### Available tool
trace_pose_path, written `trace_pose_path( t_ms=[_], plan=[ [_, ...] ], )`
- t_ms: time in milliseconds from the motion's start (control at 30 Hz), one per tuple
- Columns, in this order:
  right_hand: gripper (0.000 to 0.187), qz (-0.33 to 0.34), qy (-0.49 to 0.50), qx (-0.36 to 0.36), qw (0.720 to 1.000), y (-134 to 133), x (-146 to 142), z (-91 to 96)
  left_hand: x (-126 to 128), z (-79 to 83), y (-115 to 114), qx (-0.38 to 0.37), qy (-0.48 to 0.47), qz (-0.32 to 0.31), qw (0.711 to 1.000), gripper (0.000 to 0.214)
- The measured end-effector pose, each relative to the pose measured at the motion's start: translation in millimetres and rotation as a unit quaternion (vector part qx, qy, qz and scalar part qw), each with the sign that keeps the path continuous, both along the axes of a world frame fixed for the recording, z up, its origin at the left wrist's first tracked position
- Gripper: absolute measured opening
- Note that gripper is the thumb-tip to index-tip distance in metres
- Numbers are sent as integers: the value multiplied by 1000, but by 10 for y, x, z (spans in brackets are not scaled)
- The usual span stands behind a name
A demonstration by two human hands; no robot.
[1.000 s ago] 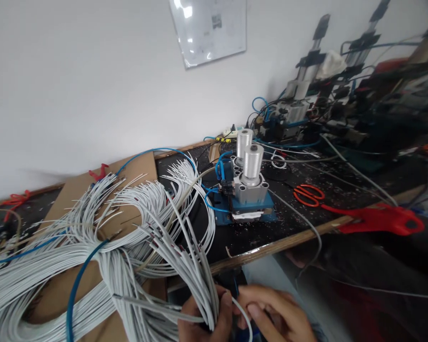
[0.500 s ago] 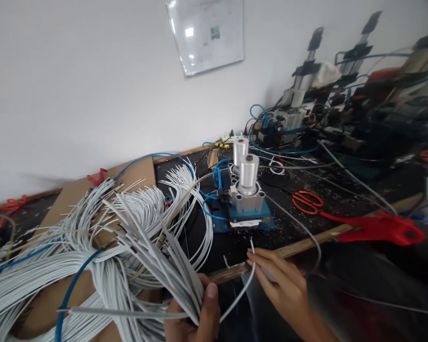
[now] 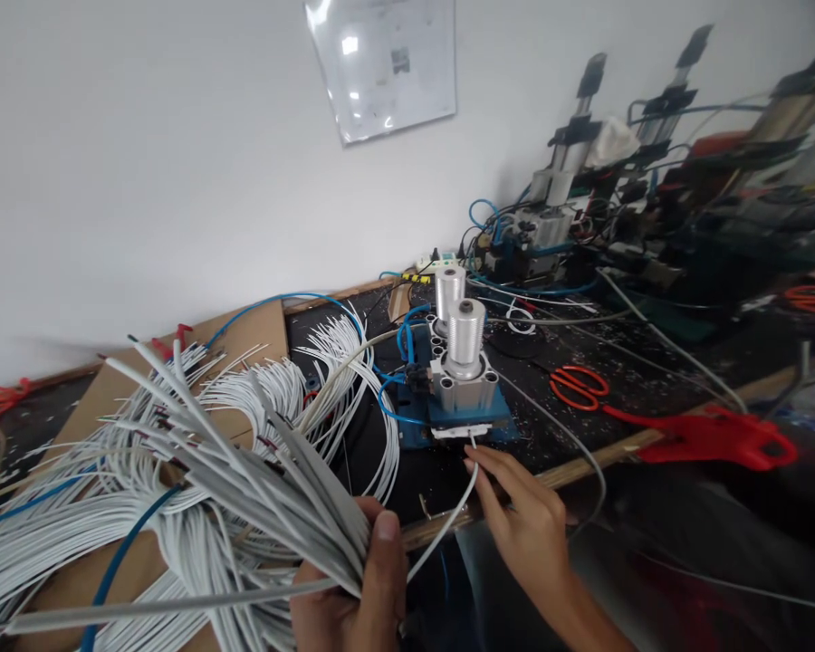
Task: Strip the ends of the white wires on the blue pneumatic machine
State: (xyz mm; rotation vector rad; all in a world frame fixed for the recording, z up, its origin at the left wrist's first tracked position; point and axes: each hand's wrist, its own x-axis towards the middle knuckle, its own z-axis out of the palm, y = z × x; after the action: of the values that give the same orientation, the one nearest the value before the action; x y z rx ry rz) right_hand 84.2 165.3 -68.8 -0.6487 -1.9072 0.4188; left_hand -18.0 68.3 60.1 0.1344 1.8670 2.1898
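Observation:
My left hand is closed round a thick bundle of grey-white cables that fans out up and to the left. My right hand pinches a single grey cable drawn out of that bundle, and holds its tip at the front slot of a small pneumatic press with two silver cylinders on a blue base. The single cable runs in a curve from my left hand to my right fingertips.
More coiled grey cables lie on cardboard at the left, with a blue hose among them. Orange scissors and a red tool lie on the black bench right of the press. Taller machines with hoses stand at the back right.
My right hand has pulled one cable out of the bundle and carried its tip up and forward to the press. My left hand has tilted the bundle further left.

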Motion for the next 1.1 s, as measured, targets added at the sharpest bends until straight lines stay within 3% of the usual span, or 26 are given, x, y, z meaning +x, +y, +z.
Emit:
trace_pose_path(
  t_ms=[600,1100],
  plan=[
    [22,-5,-1,-25,1000,3,-20,-21,9,-31,-39,-61,50,-35,996,19],
    [21,-10,-9,-28,1000,20,-45,-59,2,17,-83,-57,78,-62,993,11]
  ],
)
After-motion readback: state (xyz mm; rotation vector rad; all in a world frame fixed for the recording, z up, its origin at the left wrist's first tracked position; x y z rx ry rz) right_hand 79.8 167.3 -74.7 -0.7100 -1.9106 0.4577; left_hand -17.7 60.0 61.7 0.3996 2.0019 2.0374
